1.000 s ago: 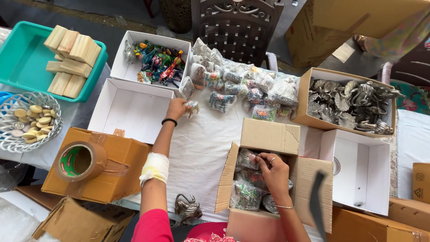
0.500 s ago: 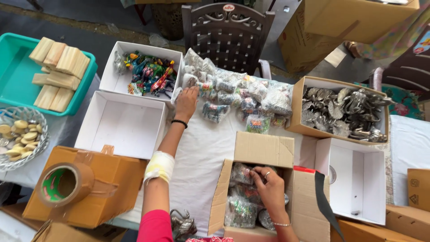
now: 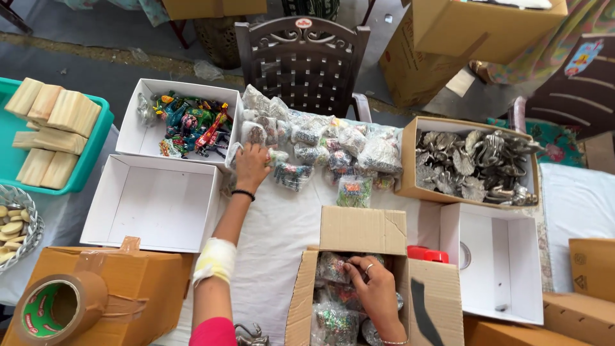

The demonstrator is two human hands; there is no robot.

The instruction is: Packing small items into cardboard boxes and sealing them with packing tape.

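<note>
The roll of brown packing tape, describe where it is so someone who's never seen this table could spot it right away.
Start at the white-clothed table and go to its near left corner, where a closed brown cardboard box sits below the empty white box. The roll of brown packing tape rests against that cardboard box's left end. It is the only round, ring-shaped thing there, with a green-printed inner core.

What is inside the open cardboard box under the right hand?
Glittery packets in clear plastic fill the cardboard box. The right hand covers some; the bottom is hidden.

Left hand (image 3: 252, 168) with black wristband, pale bandage on forearm, pink sleeve; right hand (image 3: 377, 296) with ring, thin bracelet
</note>
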